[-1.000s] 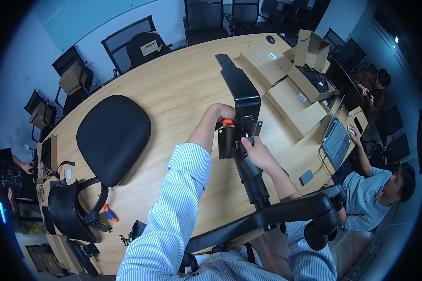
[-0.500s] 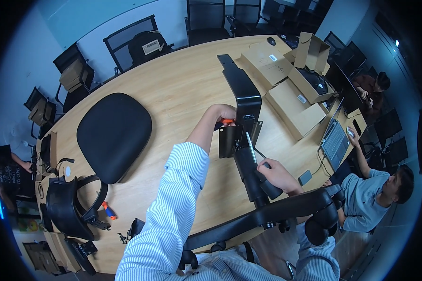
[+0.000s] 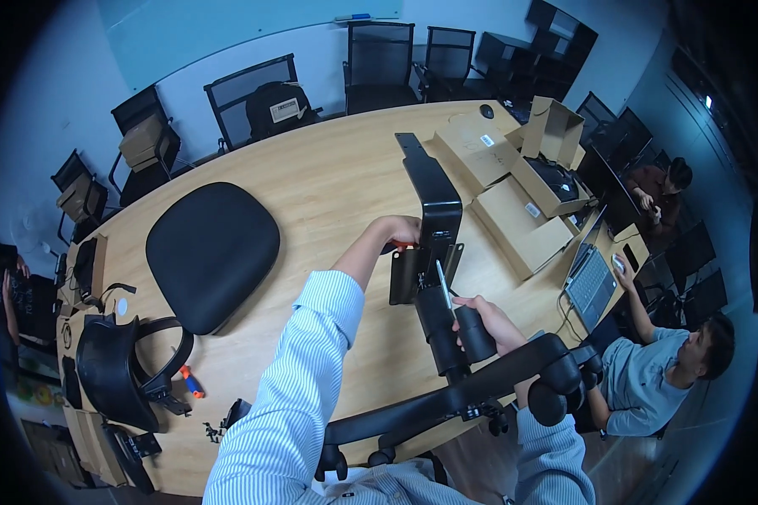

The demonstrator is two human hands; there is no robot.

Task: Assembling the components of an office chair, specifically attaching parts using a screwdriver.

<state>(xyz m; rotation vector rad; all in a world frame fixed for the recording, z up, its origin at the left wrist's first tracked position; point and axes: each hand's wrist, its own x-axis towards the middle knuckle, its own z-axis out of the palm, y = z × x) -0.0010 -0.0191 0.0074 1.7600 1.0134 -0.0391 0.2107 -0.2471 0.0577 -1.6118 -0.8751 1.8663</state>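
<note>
On my feed, left hand (image 3: 403, 231) is clamped on an orange tool (image 3: 403, 247), mostly hidden, just beside the bracket (image 3: 438, 189). Right hand (image 3: 499, 326) is partly behind a black cylinder (image 3: 476, 337), near a thin silver rod (image 3: 443, 279); I can't tell if its fingers are closed. Bracket's at the column's (image 3: 437, 330) far end, wheeled base (image 3: 434, 414) nearest the wearer. Seat (image 3: 213, 257) lies left on the table (image 3: 337, 194).
</note>
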